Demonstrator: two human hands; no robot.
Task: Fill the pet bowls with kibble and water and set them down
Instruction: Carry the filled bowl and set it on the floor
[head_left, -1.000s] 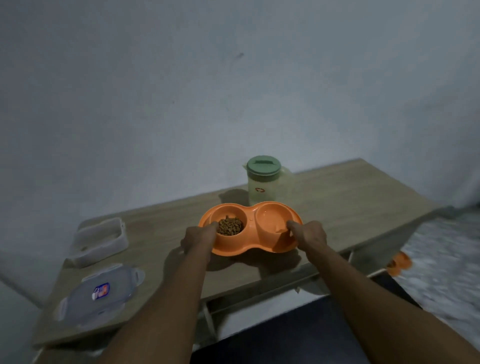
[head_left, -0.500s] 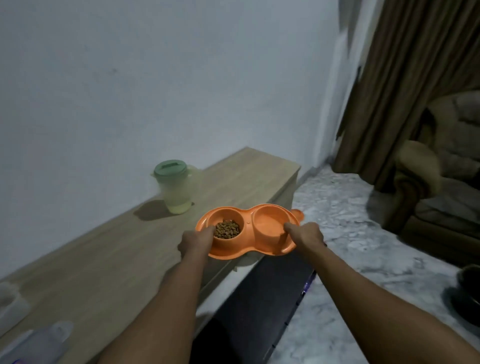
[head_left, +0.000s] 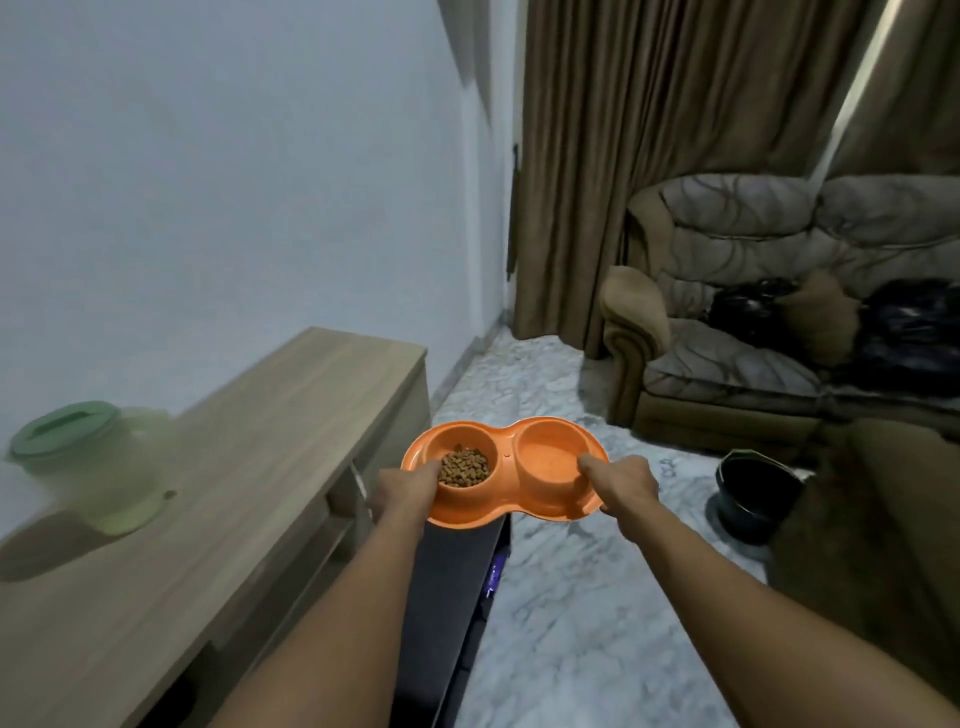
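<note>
An orange double pet bowl (head_left: 506, 454) is held level in the air, past the end of the wooden table (head_left: 249, 467) and above the marble floor (head_left: 571, 597). Brown kibble (head_left: 465, 466) fills its left cup; the right cup (head_left: 550, 452) looks glossy, and I cannot tell whether it holds water. My left hand (head_left: 408, 493) grips the left rim with the thumb over the edge. My right hand (head_left: 621, 480) grips the right rim the same way. A pale green lidded jug (head_left: 93, 462) stands on the table at the far left.
A brown patterned sofa (head_left: 779, 291) with dark bags on it fills the right side, under brown curtains (head_left: 649, 130). A dark round bin (head_left: 753, 488) sits on the floor by an armrest. A dark flat object (head_left: 452, 597) lies below the bowl beside the table.
The bowl has been lifted off the table and carried right, both hands keeping their grip. The view has swung right: the plastic containers left the frame and the sofa and floor came in.
</note>
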